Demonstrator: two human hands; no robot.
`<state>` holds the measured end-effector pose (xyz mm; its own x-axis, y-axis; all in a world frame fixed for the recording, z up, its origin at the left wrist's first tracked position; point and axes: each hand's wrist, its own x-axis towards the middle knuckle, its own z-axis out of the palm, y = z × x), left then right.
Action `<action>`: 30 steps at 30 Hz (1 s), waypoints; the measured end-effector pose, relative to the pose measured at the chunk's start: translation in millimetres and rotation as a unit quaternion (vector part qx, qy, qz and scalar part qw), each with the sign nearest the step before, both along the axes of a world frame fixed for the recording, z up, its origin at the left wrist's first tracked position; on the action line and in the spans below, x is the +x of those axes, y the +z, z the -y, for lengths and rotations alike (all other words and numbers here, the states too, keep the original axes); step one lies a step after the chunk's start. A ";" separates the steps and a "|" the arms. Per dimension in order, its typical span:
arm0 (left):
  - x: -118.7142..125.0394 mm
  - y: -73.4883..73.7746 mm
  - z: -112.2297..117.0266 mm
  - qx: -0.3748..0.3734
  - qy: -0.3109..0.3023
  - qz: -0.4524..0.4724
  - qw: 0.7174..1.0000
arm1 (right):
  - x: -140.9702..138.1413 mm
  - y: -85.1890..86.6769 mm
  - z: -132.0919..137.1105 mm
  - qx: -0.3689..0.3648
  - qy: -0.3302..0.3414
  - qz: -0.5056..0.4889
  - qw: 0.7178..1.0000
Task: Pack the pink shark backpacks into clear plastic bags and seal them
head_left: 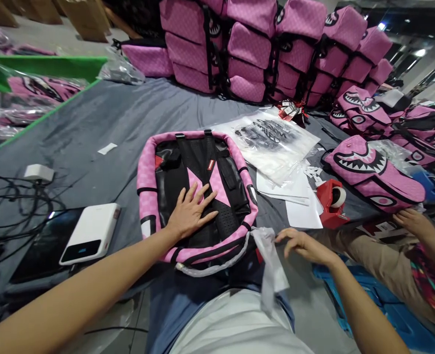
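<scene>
**STATUS**
The pink backpack lies face-down at frame centre on the grey table cover, straps up. Its lower edge is at the near table edge.
- The left hand is laid flat on the back panel, fingers spread, palm pressed down.
- The right hand, lower centre-right, is loosely curled w/ fingertips at a clear plastic wrap. The wrap hangs off the bag's lower right corner. Whether it is pinched cannot be told.

**RISKS (judged)**
- The bag sits at the table edge. If palm pressure is lost, it may slide off toward the lap.
- The wrap is thin & limp. It may tear or slip if pulled from one corner only.
- The shoulder straps lie loose and may be snagged by the wrap.

**SURROUNDINGS**
- A red tape dispenser & a stack of printed poly bags lie right of centre, near the right hand's reach.
- A co-worker's hand is seen at mid right, by a shark-mouth backpack. Crowding is possible on that side.
- A white power bank & cables lie at lower left, just beside the left forearm. They could be knocked.
- Stacked pink backpacks run across the top of frame, well apart from both hands. No obstruction is posed.
</scene>
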<state>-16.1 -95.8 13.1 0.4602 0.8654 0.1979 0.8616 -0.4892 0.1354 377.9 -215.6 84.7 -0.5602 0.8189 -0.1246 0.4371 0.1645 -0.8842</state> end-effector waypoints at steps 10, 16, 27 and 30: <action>1.1 1.8 -1.6 0.001 0.006 -0.007 1.000 | -65.5 -22.3 -53.1 -0.194 -0.124 -0.101 0.968; 0.4 1.0 -2.7 0.005 0.003 0.005 1.000 | -59.9 -35.3 -46.9 -0.328 -0.101 -0.165 0.925; 20.7 0.2 47.9 -0.011 -0.064 0.016 0.998 | -46.2 62.4 -116.9 0.072 0.120 0.254 0.957; 18.0 0.4 56.8 -0.012 -0.085 0.016 0.996 | -100.1 63.6 -139.2 0.213 0.155 0.161 0.951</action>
